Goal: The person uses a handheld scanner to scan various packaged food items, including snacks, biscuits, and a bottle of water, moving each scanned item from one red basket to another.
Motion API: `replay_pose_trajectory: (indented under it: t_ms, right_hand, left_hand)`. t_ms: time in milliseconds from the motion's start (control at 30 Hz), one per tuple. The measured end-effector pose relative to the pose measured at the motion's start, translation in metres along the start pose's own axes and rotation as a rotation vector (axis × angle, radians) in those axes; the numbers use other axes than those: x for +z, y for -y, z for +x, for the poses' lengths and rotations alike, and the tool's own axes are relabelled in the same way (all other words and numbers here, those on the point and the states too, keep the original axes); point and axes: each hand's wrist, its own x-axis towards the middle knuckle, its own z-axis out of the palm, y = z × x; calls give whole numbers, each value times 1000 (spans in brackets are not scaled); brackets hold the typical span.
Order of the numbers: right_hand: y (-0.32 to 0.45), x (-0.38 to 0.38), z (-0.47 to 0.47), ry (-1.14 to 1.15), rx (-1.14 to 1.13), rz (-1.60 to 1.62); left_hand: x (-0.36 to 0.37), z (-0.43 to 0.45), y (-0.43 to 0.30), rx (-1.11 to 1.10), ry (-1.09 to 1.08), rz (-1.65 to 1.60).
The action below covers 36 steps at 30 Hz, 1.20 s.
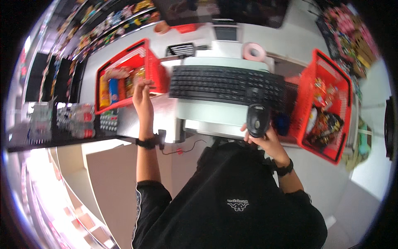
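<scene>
My right hand (267, 140) is shut on a black handheld barcode scanner (257, 119), just in front of the right end of a black keyboard (214, 82). My left hand (143, 93) is raised at the near right corner of a red plastic shopping basket (158, 70), fingers partly bent and blurred, with nothing seen in them. Yellow, blue and orange packages lie in that basket. At the right stands a second red basket (301, 112) with shiny snack packets (326, 124) in it. A dark blue object (281, 123) lies between the scanner and this basket.
A dark monitor (224, 12) stands at the far side of the counter, with a roll of pink-edged tape (254, 52) before it. Plastic bottles (82, 121) stand at the left. Stocked shelves (118, 25) rise at the upper left. A thin cable (186, 151) hangs below the counter edge.
</scene>
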Motion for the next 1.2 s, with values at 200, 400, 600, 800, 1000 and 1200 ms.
replay_pose_trajectory:
  t_ms: [200, 400, 600, 800, 1000, 1200]
  right_hand:
    - [-8, 47, 29, 0, 121, -54]
    - [-10, 73, 48, 12, 141, -151]
    - [-21, 94, 61, -84, 151, -195]
    - [-27, 117, 66, -133, 164, -193]
    - [-25, 134, 72, -98, 152, -227]
    - [-25, 127, 73, -100, 161, -262]
  left_hand:
    - [-183, 81, 105, -198, -193, 369]
    - [-296, 135, 161, -537, -135, 704]
    - [-290, 176, 204, -682, 353, 1037]
    - [-264, 193, 204, -803, 404, 1390]
    - [-286, 194, 215, -712, 333, 1531]
    - [-283, 200, 162, -599, 339, 1356]
